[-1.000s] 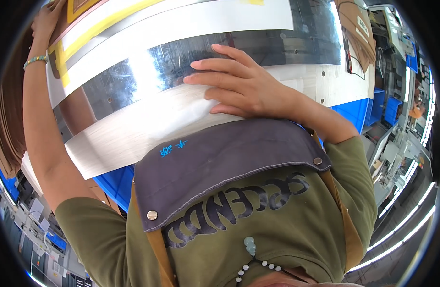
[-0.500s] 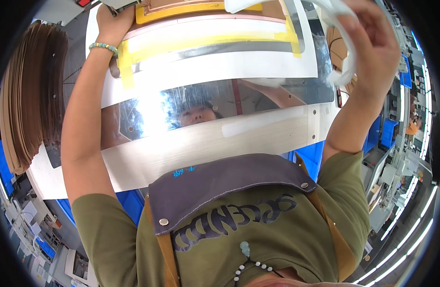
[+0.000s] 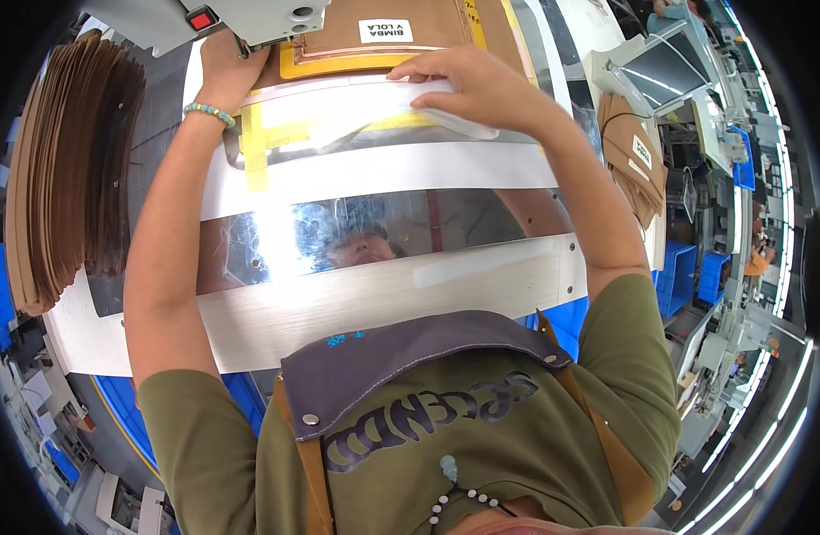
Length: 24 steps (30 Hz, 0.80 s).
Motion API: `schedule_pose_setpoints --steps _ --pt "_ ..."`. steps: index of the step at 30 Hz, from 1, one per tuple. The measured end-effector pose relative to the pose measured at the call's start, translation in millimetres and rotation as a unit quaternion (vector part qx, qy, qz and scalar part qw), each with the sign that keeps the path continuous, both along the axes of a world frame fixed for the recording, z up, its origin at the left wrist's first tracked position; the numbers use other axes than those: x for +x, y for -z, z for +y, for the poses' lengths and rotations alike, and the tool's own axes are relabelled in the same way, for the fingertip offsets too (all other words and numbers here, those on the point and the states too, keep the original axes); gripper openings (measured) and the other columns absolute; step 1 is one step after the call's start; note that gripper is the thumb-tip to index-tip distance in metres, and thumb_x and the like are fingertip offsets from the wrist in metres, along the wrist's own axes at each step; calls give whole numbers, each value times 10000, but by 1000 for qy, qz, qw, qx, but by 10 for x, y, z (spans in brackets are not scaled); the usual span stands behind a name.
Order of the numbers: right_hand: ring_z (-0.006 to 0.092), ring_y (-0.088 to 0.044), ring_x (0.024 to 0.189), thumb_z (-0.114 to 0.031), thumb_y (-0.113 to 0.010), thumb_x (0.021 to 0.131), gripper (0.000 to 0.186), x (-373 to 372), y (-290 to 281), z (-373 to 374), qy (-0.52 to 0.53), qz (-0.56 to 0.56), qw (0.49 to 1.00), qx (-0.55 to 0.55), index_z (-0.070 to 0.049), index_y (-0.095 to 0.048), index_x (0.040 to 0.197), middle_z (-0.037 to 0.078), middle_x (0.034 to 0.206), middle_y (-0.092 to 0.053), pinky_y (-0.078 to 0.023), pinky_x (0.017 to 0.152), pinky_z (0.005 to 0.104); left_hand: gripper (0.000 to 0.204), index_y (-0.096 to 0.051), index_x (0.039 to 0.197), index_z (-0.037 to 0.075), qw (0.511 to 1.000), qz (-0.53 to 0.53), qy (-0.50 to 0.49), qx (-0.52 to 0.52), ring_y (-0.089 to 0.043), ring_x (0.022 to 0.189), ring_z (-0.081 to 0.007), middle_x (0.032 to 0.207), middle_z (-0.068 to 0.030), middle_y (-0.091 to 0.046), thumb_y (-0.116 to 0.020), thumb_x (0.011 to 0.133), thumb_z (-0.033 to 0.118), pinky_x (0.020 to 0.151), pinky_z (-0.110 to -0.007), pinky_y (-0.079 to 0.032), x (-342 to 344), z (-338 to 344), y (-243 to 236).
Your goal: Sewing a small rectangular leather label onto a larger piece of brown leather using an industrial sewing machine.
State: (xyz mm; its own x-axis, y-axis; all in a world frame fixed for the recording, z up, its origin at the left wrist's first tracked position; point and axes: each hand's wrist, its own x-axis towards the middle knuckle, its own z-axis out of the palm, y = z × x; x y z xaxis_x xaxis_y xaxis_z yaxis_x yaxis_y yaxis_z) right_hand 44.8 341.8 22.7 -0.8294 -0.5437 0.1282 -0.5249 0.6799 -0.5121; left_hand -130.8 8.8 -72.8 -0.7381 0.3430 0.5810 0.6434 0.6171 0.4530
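My right hand (image 3: 486,87) is over the middle of the work, fingers and thumb curled round a soft white strip (image 3: 463,123). Part of the strip hangs blurred over the yellow tape (image 3: 254,147) on the white sheet. My left hand (image 3: 227,71), with a beaded bracelet at its wrist, lies at the left end of a yellow frame (image 3: 339,64). The grey machine head (image 3: 241,22) hides most of its fingers. Inside the frame lies a brown panel (image 3: 339,22) with a white label.
A shiny metal plate (image 3: 339,241) lies along the near side of the pale table (image 3: 383,299). A tall stack of brown sheets (image 3: 67,178) stands at the left. Brown pieces (image 3: 624,160) and a dark screen (image 3: 664,67) are at the right, with blue bins (image 3: 676,278) beyond.
My right hand has come down and left from the upper right to the middle of the work, bringing the white strip along. My left hand stays by the frame. The view has shifted slightly.
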Motion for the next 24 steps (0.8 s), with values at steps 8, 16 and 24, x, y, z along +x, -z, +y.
schedule_pose_setpoints --steps 8,16,24 --pt "179 -705 873 -219 -831 946 290 193 271 -115 105 -23 986 -127 -42 -802 1174 66 1000 -789 -561 795 302 219 -746 967 28 940 -2 -167 -298 -730 948 -444 953 -231 -767 -640 970 220 821 -533 -589 248 -311 -504" --pt "243 -730 887 -156 -764 985 170 -11 285 -231 -45 214 973 -78 -42 -818 1100 101 992 -791 -563 788 325 220 -700 1192 81 954 -32 -240 -178 -753 996 -337 1092 -135 -766 -667 1072 262 872 -391 -573 1408 -1261 -1051" --pt "375 -735 955 -157 -707 993 176 -410 53 -698 -140 113 982 -59 -15 -791 1055 180 1017 -769 -593 851 426 239 -705 1255 -59 962 -85 -245 81 -721 1094 -125 1184 -88 -766 -699 1065 86 963 -273 -569 2247 -2668 -898"
